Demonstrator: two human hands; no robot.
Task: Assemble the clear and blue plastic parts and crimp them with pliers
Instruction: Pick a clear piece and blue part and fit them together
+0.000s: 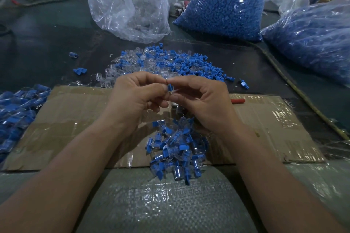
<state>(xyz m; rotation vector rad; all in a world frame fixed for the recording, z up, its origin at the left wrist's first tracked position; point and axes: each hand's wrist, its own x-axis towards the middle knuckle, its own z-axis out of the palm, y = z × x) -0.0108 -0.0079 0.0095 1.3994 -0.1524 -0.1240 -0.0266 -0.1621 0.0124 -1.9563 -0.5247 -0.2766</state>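
Hands meet at frame centre, left hand [136,94] and right hand [200,100] both pinching one blue part [170,88], its long axis roughly upright between them, equally near each, with the pliers' red handle [238,101] lying just right of the right hand.

Blue and clear are dominating a dark counter [47,43].

The mixed heap [170,62] is showing bright blue against see-through plastic, and the piece [170,87] between the fingers [158,89] is showing blue over clear. The near pile [176,149] and the left pile [17,108] are mixing the same blue and clear. Two bags [225,2] [312,39] are glowing solid blue through glossy film, and a third bag [128,2] is looking whitish-clear. The cardboard [75,119] is showing dull brown with shiny tape strips. A handle [238,101] is showing red. The sack [151,204] is showing a grey-green woven grid.
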